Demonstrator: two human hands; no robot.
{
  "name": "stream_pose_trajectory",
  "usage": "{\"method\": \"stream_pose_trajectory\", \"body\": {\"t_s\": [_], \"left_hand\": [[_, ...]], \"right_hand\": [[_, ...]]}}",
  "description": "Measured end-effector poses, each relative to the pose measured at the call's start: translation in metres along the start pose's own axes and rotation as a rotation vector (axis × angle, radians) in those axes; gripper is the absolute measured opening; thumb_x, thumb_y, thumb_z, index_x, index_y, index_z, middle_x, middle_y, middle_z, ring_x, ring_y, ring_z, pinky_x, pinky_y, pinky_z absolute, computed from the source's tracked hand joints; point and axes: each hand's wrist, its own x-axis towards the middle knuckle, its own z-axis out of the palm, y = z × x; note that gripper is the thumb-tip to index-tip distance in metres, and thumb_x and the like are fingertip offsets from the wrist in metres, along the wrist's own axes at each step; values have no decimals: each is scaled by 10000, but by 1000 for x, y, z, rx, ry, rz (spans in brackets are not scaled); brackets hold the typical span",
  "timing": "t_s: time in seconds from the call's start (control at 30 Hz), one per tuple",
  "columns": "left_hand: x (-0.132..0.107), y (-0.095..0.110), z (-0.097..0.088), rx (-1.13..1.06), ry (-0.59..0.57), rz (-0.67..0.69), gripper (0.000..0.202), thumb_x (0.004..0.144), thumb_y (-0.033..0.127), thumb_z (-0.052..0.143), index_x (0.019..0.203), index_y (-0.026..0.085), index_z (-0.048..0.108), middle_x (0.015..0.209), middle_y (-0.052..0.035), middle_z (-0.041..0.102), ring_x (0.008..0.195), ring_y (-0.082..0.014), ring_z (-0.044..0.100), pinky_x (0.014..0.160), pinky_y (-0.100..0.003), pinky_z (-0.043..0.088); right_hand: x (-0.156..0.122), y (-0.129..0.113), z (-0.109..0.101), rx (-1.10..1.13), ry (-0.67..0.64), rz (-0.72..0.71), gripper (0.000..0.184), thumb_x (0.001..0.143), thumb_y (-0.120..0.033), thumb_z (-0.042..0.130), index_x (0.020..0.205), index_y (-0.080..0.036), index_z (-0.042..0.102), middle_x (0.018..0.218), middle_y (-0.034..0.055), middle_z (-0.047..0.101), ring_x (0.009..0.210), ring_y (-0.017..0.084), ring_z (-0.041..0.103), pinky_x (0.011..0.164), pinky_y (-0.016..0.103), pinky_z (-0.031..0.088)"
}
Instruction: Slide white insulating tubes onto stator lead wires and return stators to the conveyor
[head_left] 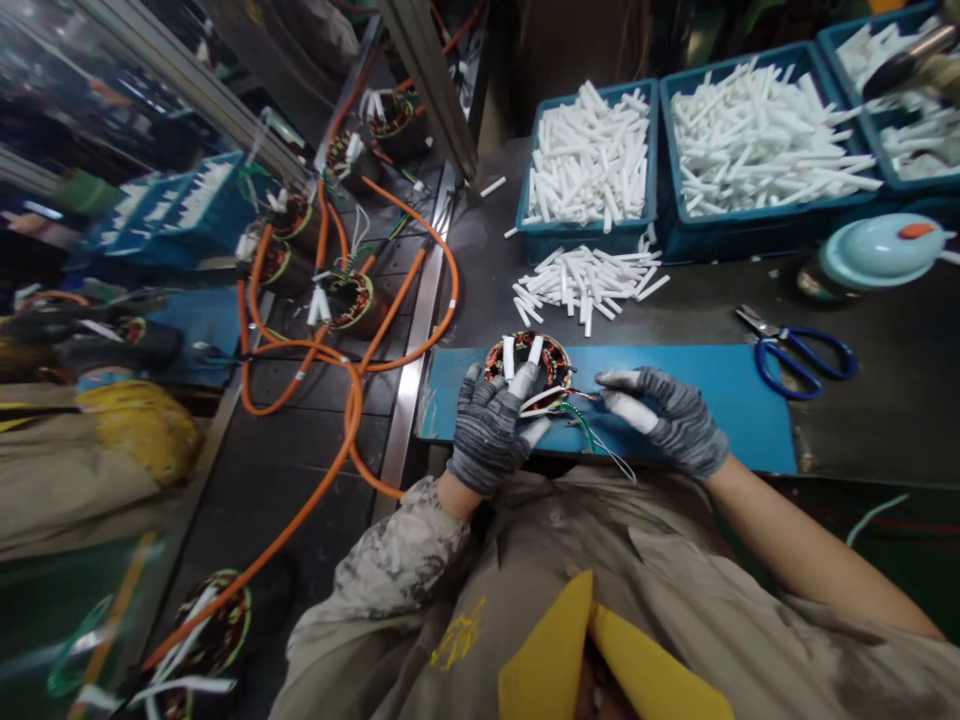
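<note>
A round motor stator [555, 357] with copper windings and a light green rim lies on the blue mat. My left hand [491, 425], in a grey striped glove with white fingertips, grips its near left side. White sleeves [509, 357] stick up from the windings beside my fingers. Thin lead wires [581, 394] run from the stator towards my right hand [667, 415], also gloved, whose thumb and forefinger pinch their ends. A green wire [577, 415] and pale strings trail over the mat between the hands.
Cut white tubes [589, 280] lie piled behind the stator, before blue bins [589, 235] full of tubes. Blue-handled scissors [799, 350] and a light-blue-lidded bottle [874, 255] are at right. At left, an orange hose [356, 400] crosses a line with more stators [356, 300]. A co-worker's yellow sleeve [146, 430] shows farther left.
</note>
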Motion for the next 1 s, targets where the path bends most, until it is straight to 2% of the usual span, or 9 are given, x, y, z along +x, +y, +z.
{"method": "stream_pose_trajectory", "body": {"t_s": [0.13,0.27,0.33,0.47,0.57,0.67,0.77,0.87,1.0], "left_hand": [[-8,-6,-6,-70,41,37,501,937,350,673,1390,168,560,1187,-103,763,1136,-258,706,1178,-486,440],[-10,-11,-6,-83,25,71,339,964,312,639,1282,194,644,1133,-76,781,1114,-233,714,1186,-482,439],[-7,-15,-9,-97,-54,97,294,980,276,597,1260,233,676,1149,-57,780,1127,-220,710,1205,-490,415],[3,-22,-16,-129,-201,206,337,987,244,563,1303,273,677,1230,-54,759,1183,-225,688,1252,-535,329],[7,-19,-13,-101,-252,168,395,988,255,549,1374,254,638,1258,-78,746,1196,-241,679,1261,-548,313],[4,-12,-5,-80,-151,125,406,984,250,553,1382,215,624,1160,-86,770,1120,-243,700,1262,-557,313],[0,-7,2,-118,-23,133,405,957,233,587,1358,187,615,1149,-90,767,1096,-237,705,1261,-544,327],[-3,-8,4,-215,40,113,362,925,274,624,1279,198,620,1214,-89,750,1144,-243,695,1254,-557,341],[-4,-12,3,-326,33,49,244,955,230,585,1193,209,637,1190,-58,769,1125,-202,707,1258,-533,343]], "right_hand": [[2,-8,18,-188,-124,-153,489,900,-519,692,1328,-282,697,1096,65,785,988,282,727,916,440,566],[15,-20,25,-520,-108,-174,446,1020,-518,486,1195,-226,773,981,122,795,864,272,715,817,405,533],[21,-20,20,-581,-217,-225,470,1038,-518,440,1129,-225,797,938,127,796,815,260,707,767,380,512],[36,-13,1,-437,-451,-303,421,1013,-519,493,1027,-244,812,891,83,799,798,233,713,767,352,517],[49,-8,-18,-218,-556,-208,419,1000,-535,510,1092,-244,797,1013,50,808,907,238,733,834,348,545],[67,0,-37,-198,-436,-92,495,986,-579,490,1117,-206,787,1045,74,796,949,259,728,880,382,564],[87,15,-46,-524,-199,-88,467,975,-519,509,1163,-188,781,1163,130,756,1061,310,684,991,475,523],[101,28,-38,-851,-240,-101,391,958,-446,560,1193,-221,777,1246,143,718,1107,337,645,981,501,510],[116,30,-22,-995,-199,-53,356,969,-411,549,1107,-178,780,1138,178,718,1049,348,647,891,492,519]]}}
